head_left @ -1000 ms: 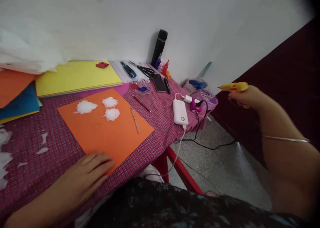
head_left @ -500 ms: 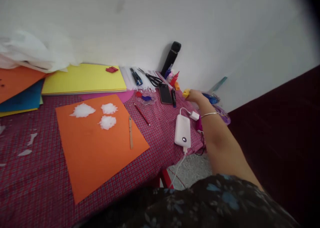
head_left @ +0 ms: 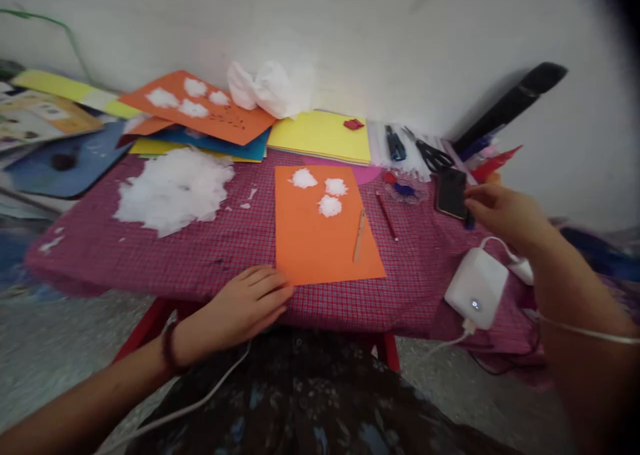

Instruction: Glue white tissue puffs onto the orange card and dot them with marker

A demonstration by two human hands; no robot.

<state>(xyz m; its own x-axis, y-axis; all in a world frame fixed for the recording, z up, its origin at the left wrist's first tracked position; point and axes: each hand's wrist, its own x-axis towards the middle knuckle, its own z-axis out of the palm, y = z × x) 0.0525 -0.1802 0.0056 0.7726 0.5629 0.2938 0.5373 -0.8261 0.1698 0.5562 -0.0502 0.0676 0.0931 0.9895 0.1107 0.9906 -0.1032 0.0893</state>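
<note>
On the tabletop [head_left: 425, 288], the left hand [head_left: 250, 302], fingers together, meets the orange sheet [head_left: 313, 248]'s near-left corner; the right hand [head_left: 505, 212], pinch unclear, seemingly reaches beside the phone [head_left: 450, 192], needing precision.

Cloth [head_left: 415, 268]: fine pink-red check. Middle sheet [head_left: 315, 248]: plain orange; tufts [head_left: 330, 206] on it white, stick [head_left: 359, 236] tan. Pencil [head_left: 387, 215] just right: dark red. Far paper stack [head_left: 320, 138]: yellow top. Left pile [head_left: 175, 188]: white. Right: phone [head_left: 451, 192] black, power bank [head_left: 477, 285] white. Far-right bottle [head_left: 507, 106]: black. Near garment [head_left: 310, 402]: dark, pale-blue floral.

A pale wall [head_left: 380, 48] backs the cloth-covered table [head_left: 420, 268] above speckled grey floor [head_left: 45, 355].
</note>
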